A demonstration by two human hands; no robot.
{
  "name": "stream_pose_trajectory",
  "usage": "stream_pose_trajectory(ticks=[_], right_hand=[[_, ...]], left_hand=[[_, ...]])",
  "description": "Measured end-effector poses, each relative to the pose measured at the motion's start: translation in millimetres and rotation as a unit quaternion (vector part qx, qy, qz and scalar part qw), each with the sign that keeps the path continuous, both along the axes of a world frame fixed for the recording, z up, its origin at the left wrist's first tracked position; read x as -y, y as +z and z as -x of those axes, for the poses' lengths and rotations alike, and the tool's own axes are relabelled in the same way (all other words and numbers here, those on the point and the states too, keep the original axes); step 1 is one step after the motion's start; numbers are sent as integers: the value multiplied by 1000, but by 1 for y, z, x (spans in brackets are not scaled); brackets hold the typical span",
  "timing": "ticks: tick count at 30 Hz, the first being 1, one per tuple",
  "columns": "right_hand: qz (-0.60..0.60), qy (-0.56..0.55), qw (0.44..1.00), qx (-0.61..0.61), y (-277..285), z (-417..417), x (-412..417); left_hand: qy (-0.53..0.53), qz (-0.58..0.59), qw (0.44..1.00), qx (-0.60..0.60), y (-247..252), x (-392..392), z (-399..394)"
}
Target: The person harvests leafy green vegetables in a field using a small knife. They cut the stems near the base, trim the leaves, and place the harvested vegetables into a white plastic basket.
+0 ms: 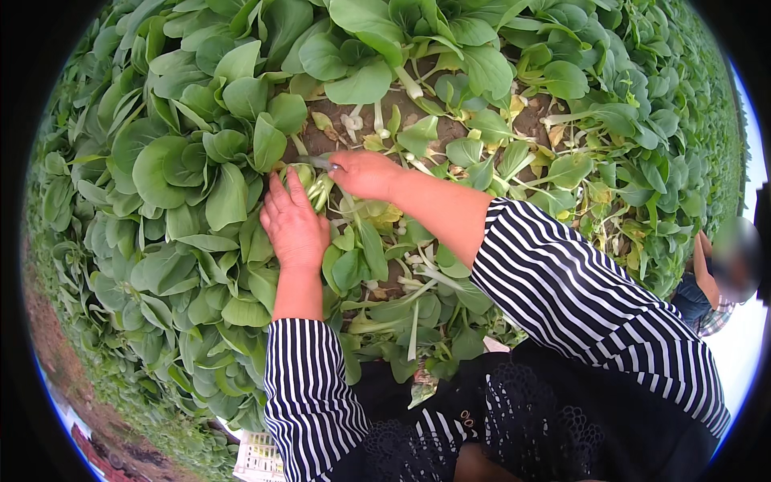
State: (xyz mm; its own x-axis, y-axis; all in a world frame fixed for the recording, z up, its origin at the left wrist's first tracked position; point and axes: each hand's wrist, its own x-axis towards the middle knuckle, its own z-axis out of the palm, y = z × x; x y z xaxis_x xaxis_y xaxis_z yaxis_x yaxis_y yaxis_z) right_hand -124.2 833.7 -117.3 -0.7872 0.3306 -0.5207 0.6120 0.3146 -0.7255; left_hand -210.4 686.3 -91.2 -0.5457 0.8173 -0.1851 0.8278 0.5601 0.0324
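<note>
Leafy green plants with pale stalks, like bok choy, fill the view. My left hand (pixel 294 220) lies against one bok choy plant (pixel 319 191), its fingers over the plant's base and side. My right hand (pixel 364 173) is closed around the handle of a knife, at the upper right of my left hand. The knife's metal blade (pixel 312 161) points left, across the top of that plant's pale stalks, low to the soil. Whether the blade touches the stalks cannot be told.
Loose leaves (pixel 421 135) and cut stalk bases lie on bare soil (pixel 325 135) right of the standing plants (pixel 174 169). A white plastic crate (pixel 259 456) is at the bottom left. Another person (pixel 705 283) is at the far right edge.
</note>
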Motion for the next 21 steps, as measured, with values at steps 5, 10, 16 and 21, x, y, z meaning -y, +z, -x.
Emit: stream_pose_trajectory(ticks=[5, 10, 16, 21], right_hand=[[-55, 69, 996, 21, 9, 12, -1], [-74, 102, 992, 8, 10, 10, -8], [-102, 140, 985, 30, 12, 10, -7], [-101, 163, 979, 71, 18, 4, -3]], left_hand=[[59, 69, 995, 31, 8, -11, 2], [78, 115, 989, 52, 14, -17, 9], [92, 136, 985, 58, 17, -22, 10], [99, 130, 985, 49, 15, -20, 10]])
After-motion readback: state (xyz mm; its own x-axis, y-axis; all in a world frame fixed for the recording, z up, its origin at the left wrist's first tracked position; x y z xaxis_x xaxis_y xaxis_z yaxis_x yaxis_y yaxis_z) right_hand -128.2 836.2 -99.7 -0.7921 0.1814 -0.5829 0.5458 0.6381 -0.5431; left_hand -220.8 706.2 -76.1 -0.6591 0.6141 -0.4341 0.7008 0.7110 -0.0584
